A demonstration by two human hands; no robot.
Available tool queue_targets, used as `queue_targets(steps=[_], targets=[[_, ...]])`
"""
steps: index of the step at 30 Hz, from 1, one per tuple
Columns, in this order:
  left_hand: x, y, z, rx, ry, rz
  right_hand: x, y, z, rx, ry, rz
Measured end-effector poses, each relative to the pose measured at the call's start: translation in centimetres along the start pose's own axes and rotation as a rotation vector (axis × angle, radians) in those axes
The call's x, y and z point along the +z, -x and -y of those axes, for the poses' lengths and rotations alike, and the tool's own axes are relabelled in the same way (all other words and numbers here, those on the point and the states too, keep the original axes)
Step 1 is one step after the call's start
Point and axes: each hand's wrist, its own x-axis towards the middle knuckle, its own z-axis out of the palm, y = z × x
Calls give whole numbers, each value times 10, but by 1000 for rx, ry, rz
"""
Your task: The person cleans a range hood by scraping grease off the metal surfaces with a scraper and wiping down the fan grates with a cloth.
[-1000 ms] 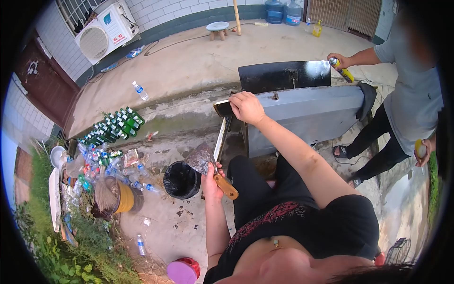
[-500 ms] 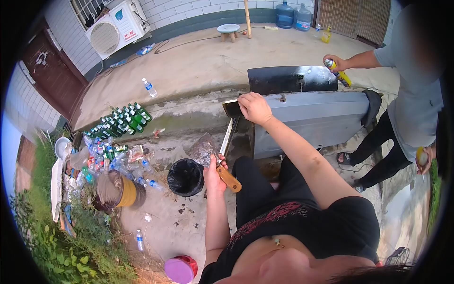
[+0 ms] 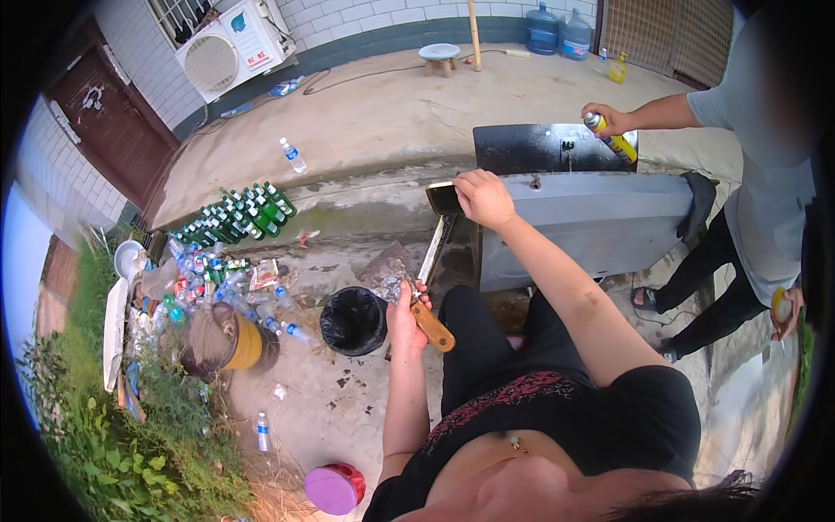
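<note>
My left hand [image 3: 405, 320] is closed round a scraper with a wooden handle [image 3: 435, 328] and a broad, dirty blade [image 3: 389, 272] that points up and away. Just beyond it stands a black-lined bucket [image 3: 352, 324]. A pale, narrow strip [image 3: 434, 252] runs up behind the scraper toward a dark piece with a light edge [image 3: 442, 199]. My right hand [image 3: 484, 198] grips that dark piece, its fingers bent over the top. Beside this hand lies a large grey panel [image 3: 583, 226], with a black glossy panel [image 3: 522, 150] behind it.
At right another person's hand [image 3: 609, 120] holds a yellow spray can [image 3: 619, 148] over the black panel. Green bottles [image 3: 243, 213] and a heap of plastic bottles [image 3: 217, 287] lie at left. A pink-lidded tub [image 3: 332, 491] sits near me; a stool [image 3: 439, 57] stands at back.
The view has shifted slightly, so the scene sits further right. The other person's spray can has moved left over the black panel. Both my hands keep their holds.
</note>
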Motion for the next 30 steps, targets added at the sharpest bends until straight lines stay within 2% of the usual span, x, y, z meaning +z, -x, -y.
queue_targets(steps=[30], targets=[[3, 4, 0, -25, -3, -45, 0, 0, 0, 0, 12, 5]])
